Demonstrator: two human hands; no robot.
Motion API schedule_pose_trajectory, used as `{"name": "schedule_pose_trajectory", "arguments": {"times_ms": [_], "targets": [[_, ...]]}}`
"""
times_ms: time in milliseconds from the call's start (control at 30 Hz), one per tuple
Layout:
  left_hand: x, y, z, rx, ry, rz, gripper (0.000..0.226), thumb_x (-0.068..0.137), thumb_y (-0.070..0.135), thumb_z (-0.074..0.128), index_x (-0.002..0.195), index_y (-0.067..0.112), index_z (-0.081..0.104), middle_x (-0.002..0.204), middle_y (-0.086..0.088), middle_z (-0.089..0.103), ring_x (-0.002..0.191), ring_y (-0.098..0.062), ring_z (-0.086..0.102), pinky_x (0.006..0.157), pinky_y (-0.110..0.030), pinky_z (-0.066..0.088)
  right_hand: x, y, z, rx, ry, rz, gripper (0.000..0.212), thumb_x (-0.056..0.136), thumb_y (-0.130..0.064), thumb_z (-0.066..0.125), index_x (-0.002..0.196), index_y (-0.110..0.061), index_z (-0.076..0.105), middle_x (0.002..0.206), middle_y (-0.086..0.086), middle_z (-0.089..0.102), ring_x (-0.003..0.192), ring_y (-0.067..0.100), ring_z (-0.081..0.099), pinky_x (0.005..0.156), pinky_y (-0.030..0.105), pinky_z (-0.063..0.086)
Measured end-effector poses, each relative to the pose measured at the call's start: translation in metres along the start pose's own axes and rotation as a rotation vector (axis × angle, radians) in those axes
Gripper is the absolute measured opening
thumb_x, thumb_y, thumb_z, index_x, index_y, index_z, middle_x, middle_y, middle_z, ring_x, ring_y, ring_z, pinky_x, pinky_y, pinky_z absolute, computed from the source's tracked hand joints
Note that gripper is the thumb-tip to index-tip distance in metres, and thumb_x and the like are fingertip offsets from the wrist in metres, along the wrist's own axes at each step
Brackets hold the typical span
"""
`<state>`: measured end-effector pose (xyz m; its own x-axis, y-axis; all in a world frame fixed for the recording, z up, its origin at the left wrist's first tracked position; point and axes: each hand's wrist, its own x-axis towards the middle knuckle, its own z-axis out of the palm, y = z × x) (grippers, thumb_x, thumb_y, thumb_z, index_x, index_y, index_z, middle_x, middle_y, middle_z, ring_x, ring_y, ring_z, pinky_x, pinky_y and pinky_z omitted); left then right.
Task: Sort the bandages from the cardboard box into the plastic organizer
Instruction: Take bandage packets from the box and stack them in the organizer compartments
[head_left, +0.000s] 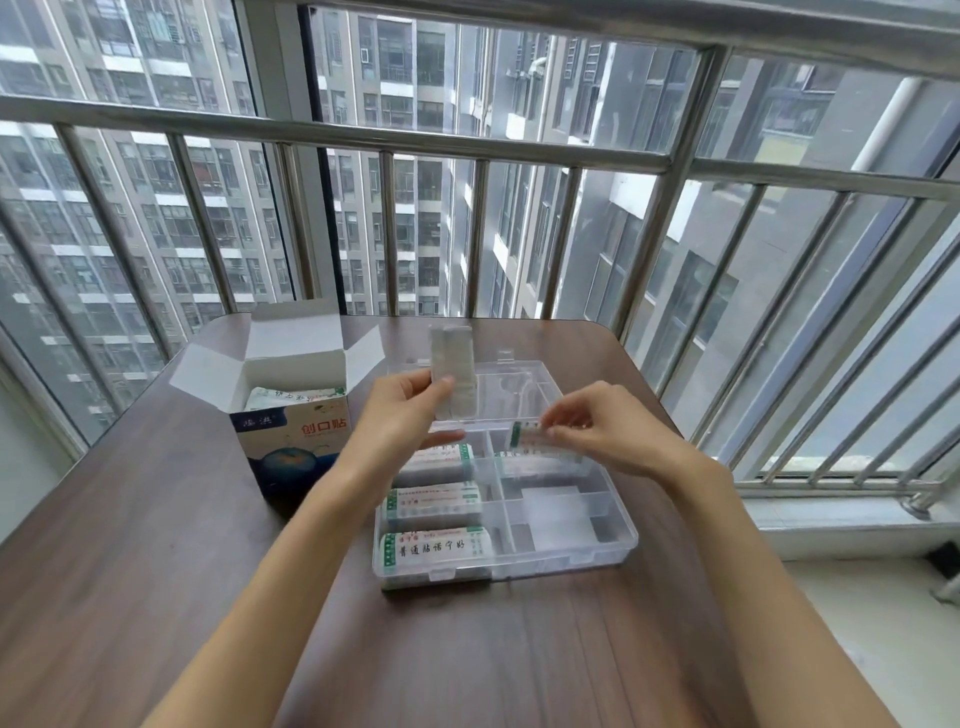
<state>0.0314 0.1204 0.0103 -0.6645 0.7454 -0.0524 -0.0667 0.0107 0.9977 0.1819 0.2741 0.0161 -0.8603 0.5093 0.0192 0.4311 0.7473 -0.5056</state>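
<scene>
My left hand (402, 413) holds an upright stack of bandages (453, 371) above the clear plastic organizer (618, 540). My right hand (597, 428) pinches a single bandage strip (524, 434) just over the organizer's upper right compartment, where more bandages (540, 462) lie. Three left compartments hold bandage stacks (436, 545). The open cardboard box (291, 441) stands left of the organizer with bandages (291, 397) still inside.
Everything sits on a brown wooden table (156, 545) beside a metal railing (467, 145) and windows. The organizer's clear lid (519, 371) lies open behind it. The lower right compartments (556, 514) look bare.
</scene>
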Motion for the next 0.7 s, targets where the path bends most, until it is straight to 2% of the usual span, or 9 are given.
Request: {"name": "schedule_pose_trajectory", "arguments": {"times_ms": [33,67,167,333,433,533,600,700], "targets": [[0.001,-0.001,-0.002,0.025,-0.015,-0.009,0.019,0.097,0.021,0.052,0.098,0.017,0.071,0.103,-0.002,0.072,0.100,-0.017,0.066,0.082,-0.034,0.056,0.001,-0.001,0.002,-0.038,-0.005,0.007,0.014,0.087,-0.024,0.065,0.097,-0.021,0.075,0.091,-0.007,0.072,0.081,0.004,0.063,0.078,0.025,0.052],[-0.001,-0.001,-0.003,0.033,-0.039,-0.024,0.020,0.097,0.022,0.052,0.100,0.015,0.071,0.102,-0.001,0.073,0.100,-0.016,0.066,0.083,-0.035,0.056,0.002,-0.002,0.004,-0.062,-0.015,0.013,0.014,0.087,-0.024,0.065,0.095,-0.024,0.075,0.094,-0.008,0.073,0.083,0.004,0.063,0.079,0.025,0.052],[-0.004,0.000,-0.001,0.003,-0.104,-0.064,0.021,0.097,0.020,0.052,0.099,0.011,0.071,0.102,-0.005,0.068,0.093,-0.018,0.064,0.066,-0.023,0.057,0.005,-0.004,0.010,-0.094,-0.070,0.036,0.021,0.089,-0.019,0.058,0.096,-0.028,0.075,0.099,-0.007,0.072,0.090,0.009,0.063,0.085,0.031,0.052],[-0.009,0.001,0.005,-0.011,-0.132,-0.082,0.018,0.097,0.017,0.052,0.095,0.013,0.070,0.088,0.004,0.075,0.078,-0.006,0.069,0.060,-0.021,0.056,0.005,-0.002,0.012,-0.053,-0.046,0.027,0.017,0.085,-0.020,0.058,0.085,-0.033,0.069,0.089,-0.010,0.071,0.085,0.006,0.064,0.085,0.037,0.053],[-0.010,0.002,0.005,-0.002,-0.145,-0.097,0.017,0.097,0.015,0.052,0.096,0.013,0.069,0.085,0.004,0.074,0.072,-0.004,0.069,0.058,-0.019,0.055,0.004,0.000,0.008,-0.052,0.050,-0.012,0.016,0.083,-0.020,0.062,0.083,-0.032,0.073,0.085,-0.014,0.071,0.080,0.000,0.064,0.082,0.036,0.055],[-0.009,0.003,0.006,-0.005,-0.187,-0.147,0.019,0.098,0.012,0.049,0.109,0.012,0.064,0.087,0.005,0.072,0.074,-0.005,0.065,0.051,-0.016,0.051,0.002,-0.007,-0.002,0.070,0.247,-0.104,0.018,0.086,-0.017,0.065,0.088,-0.033,0.071,0.087,-0.015,0.070,0.081,0.000,0.063,0.078,0.032,0.056],[-0.010,0.006,0.006,-0.040,-0.240,-0.214,0.025,0.098,0.009,0.047,0.120,0.015,0.057,0.082,0.006,0.068,0.067,-0.003,0.060,0.043,-0.015,0.046,-0.003,-0.015,-0.012,0.229,0.258,-0.198,0.028,0.085,-0.010,0.066,0.103,-0.031,0.066,0.102,-0.013,0.067,0.093,0.001,0.061,0.081,0.027,0.054],[-0.011,0.008,0.007,-0.189,-0.342,-0.334,0.026,0.096,0.003,0.042,0.118,0.009,0.055,0.067,0.003,0.056,0.044,-0.001,0.047,0.031,-0.011,0.030,-0.012,-0.027,-0.021,0.295,0.055,-0.335,0.044,0.085,-0.002,0.064,0.115,-0.033,0.061,0.132,-0.019,0.052,0.123,-0.005,0.045,0.099,0.020,0.041]]}}
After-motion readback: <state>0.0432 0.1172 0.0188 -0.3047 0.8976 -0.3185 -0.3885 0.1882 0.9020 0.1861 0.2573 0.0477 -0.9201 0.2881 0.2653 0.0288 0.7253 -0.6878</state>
